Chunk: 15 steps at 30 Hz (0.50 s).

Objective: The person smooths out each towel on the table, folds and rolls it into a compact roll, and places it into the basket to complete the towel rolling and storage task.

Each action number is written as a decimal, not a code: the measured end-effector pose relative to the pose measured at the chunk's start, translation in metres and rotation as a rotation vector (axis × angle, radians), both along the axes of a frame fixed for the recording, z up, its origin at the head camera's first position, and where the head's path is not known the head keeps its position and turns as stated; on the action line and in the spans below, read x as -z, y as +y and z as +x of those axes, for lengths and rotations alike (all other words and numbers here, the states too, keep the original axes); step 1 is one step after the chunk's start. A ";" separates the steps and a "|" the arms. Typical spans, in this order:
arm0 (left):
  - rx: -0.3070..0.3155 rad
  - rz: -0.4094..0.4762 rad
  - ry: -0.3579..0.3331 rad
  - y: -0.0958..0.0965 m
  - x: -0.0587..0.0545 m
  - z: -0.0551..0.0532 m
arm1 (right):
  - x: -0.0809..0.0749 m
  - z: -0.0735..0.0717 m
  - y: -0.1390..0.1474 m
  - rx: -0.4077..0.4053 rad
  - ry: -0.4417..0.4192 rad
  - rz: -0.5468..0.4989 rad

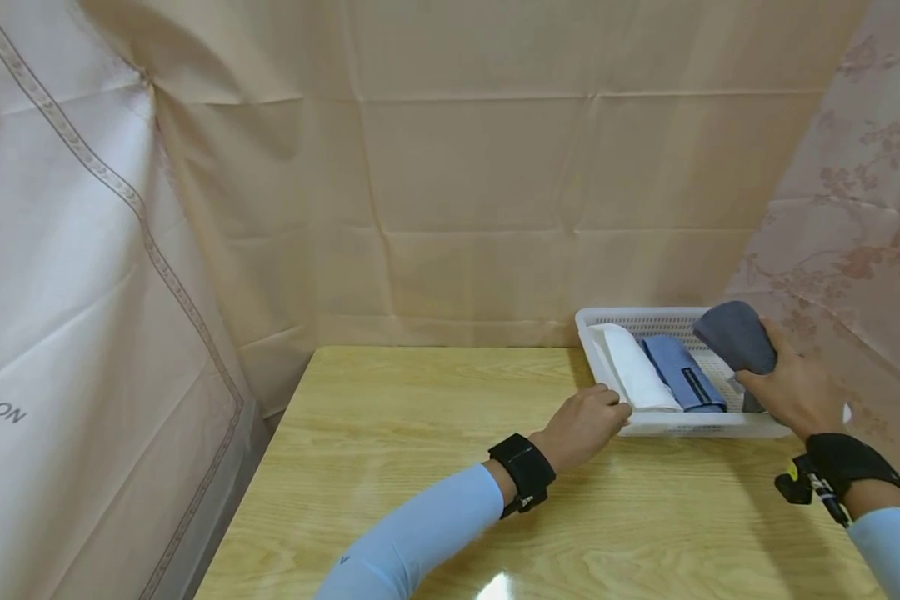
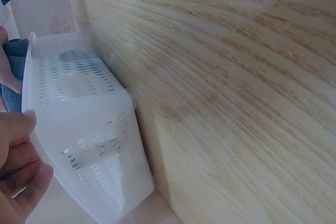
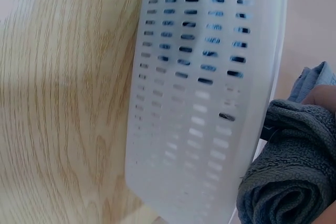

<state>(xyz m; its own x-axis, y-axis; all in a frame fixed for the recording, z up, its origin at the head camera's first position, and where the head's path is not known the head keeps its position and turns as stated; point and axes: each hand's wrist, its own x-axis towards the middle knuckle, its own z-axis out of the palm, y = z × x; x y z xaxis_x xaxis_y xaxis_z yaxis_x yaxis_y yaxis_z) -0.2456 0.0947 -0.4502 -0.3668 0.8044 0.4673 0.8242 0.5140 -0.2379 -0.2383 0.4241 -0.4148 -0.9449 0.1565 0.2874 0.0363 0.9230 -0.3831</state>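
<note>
A white perforated plastic basket (image 1: 720,427) stands at the back right of the table. At its near left corner my left hand (image 1: 585,423) pinches the rim, thumb and fingertips on the edge in the left wrist view. Over the basket's right part, my right hand (image 1: 802,390) grips a dark grey towel (image 1: 737,333). That towel is rolled up, its spiral end showing in the right wrist view. Inside the basket, a white rolled towel (image 1: 637,371) lies at the left, with a blue folded towel (image 1: 678,371) bearing a black strip beside it.
The wood-grain table (image 1: 420,417) stretches left and in front of the basket. Behind it hangs a beige cloth (image 1: 457,208); a white cloth (image 1: 82,292) hangs at the left and a floral one (image 1: 855,225) at the right, close to my right hand.
</note>
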 end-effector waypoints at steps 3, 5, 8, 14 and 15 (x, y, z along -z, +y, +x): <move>-0.003 0.000 0.002 0.000 0.000 0.001 | 0.002 -0.001 0.005 -0.001 -0.004 -0.010; -0.004 0.000 0.001 0.000 0.000 0.001 | 0.003 -0.001 0.009 -0.003 -0.012 -0.027; -0.006 0.000 0.000 -0.001 0.000 0.001 | 0.003 -0.002 0.011 -0.006 -0.026 -0.053; -0.006 -0.011 0.003 -0.001 0.000 0.002 | 0.002 -0.001 0.014 0.020 -0.060 -0.031; -0.008 -0.015 0.005 -0.001 0.000 0.002 | 0.003 -0.002 0.014 0.028 -0.060 -0.021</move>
